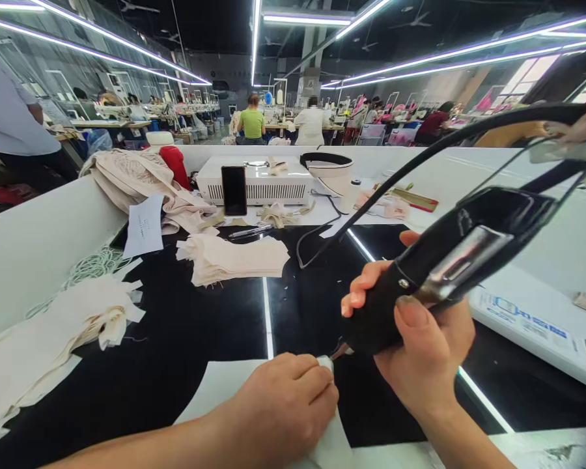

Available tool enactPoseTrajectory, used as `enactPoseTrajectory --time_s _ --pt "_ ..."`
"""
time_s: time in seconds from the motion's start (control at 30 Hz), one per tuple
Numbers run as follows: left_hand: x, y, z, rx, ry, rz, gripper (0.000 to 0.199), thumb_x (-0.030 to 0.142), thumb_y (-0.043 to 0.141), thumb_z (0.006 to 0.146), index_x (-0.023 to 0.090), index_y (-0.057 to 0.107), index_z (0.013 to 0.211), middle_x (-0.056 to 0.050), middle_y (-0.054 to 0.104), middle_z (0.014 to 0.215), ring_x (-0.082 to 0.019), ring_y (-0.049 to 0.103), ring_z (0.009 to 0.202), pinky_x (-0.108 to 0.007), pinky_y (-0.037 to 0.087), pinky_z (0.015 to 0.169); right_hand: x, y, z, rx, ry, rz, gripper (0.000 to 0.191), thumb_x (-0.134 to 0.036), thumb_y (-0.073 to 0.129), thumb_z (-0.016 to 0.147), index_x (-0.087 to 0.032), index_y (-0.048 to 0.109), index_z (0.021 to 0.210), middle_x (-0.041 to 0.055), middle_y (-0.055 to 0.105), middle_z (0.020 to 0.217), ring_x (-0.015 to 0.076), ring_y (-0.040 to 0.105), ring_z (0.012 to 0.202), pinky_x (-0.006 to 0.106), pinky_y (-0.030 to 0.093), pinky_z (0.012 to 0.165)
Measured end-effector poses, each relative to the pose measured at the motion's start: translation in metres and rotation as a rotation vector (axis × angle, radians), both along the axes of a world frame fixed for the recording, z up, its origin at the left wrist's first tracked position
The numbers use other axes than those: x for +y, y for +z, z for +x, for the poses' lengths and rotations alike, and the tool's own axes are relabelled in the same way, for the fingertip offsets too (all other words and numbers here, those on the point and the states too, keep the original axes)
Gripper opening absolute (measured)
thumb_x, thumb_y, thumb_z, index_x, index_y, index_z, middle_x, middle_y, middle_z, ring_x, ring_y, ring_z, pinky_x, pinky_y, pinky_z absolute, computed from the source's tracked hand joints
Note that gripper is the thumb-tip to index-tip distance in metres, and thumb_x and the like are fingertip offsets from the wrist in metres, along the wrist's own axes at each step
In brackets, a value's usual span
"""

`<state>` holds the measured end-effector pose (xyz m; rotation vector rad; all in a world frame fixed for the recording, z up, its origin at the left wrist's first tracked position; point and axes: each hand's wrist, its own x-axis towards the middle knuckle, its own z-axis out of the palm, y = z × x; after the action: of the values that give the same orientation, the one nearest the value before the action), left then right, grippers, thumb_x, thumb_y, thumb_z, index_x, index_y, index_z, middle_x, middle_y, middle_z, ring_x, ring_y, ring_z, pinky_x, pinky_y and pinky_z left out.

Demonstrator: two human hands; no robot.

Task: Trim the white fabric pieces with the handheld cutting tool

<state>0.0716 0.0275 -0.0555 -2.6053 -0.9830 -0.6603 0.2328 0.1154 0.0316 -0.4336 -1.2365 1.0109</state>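
Note:
My right hand (pixel 430 352) is wrapped round a black corded hand tool (pixel 449 254) with a metal plate on its side. The thumb lies across the near side of the tool. Its narrow metal tip (pixel 342 351) points down and left, close to the far edge of a white sheet (pixel 229 381); whether they touch I cannot tell. My left hand (pixel 293 404) rests on this sheet, fingers curled and closed on its edge by the tip. Whether the sheet is cloth or paper is unclear.
Cream fabric pieces lie in a stack (pixel 239 257) ahead and a pile (pixel 53 352) at left. A phone (pixel 234 190) stands against a white vented box (pixel 254 182). The tool's black cable (pixel 395 176) arches overhead at right. Low white walls (pixel 29 260) edge the table.

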Motion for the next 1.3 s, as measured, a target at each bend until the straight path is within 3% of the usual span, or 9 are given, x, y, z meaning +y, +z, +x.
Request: enactPoseTrajectory --time_s 0.43,0.67,0.83,1.07,1.3 --pt "-0.001 0.002 -0.002 0.003 0.001 -0.029 0.015 0.013 0.061 0.118 0.017 0.071 0.108 -0.008 0.078 0.115 -0.019 0.076 0.106 -0.030 0.066 0.094 0.000 -0.009 -0.002 0.032 0.027 0.043 0.030 -0.045 0.095 0.097 -0.029 0.074 0.110 -0.0025 0.080 0.094 0.0137 0.074 0.069 0.026 0.067 0.062" --pt "-0.003 0.011 -0.001 -0.087 0.011 0.017 0.020 0.014 0.057 0.121 0.014 0.073 0.108 -0.006 0.080 0.109 -0.017 0.077 0.100 -0.029 0.065 0.090 0.002 -0.008 -0.003 0.038 0.028 0.052 0.030 -0.045 0.095 0.097 -0.029 0.075 0.112 -0.0024 0.080 0.094 0.0138 0.074 0.068 0.026 0.067 0.061" --pt "-0.003 0.010 0.000 -0.129 0.022 0.078 0.019 0.013 0.060 0.119 0.015 0.075 0.107 -0.006 0.084 0.119 -0.016 0.078 0.108 -0.027 0.064 0.101 0.001 -0.008 -0.002 0.035 0.027 0.050 0.031 -0.047 0.096 0.097 -0.029 0.075 0.111 -0.0021 0.080 0.093 0.0138 0.074 0.067 0.026 0.067 0.060" --pt "-0.006 0.010 0.004 -0.185 0.051 0.131 0.021 0.009 0.059 0.117 0.014 0.077 0.107 -0.006 0.086 0.117 -0.019 0.080 0.101 -0.029 0.065 0.086 0.002 -0.008 -0.002 0.043 0.039 0.048 0.031 -0.046 0.096 0.097 -0.029 0.075 0.112 -0.0028 0.081 0.094 0.0134 0.074 0.068 0.025 0.068 0.060" --pt "-0.006 0.016 0.004 -0.155 0.049 0.172 0.032 0.008 0.048 0.119 0.011 0.078 0.108 -0.009 0.087 0.117 -0.021 0.080 0.100 -0.030 0.065 0.087 0.003 -0.008 -0.002 0.044 0.041 0.047 0.031 -0.045 0.096 0.097 -0.029 0.075 0.112 -0.0028 0.081 0.094 0.0139 0.074 0.068 0.026 0.068 0.060"
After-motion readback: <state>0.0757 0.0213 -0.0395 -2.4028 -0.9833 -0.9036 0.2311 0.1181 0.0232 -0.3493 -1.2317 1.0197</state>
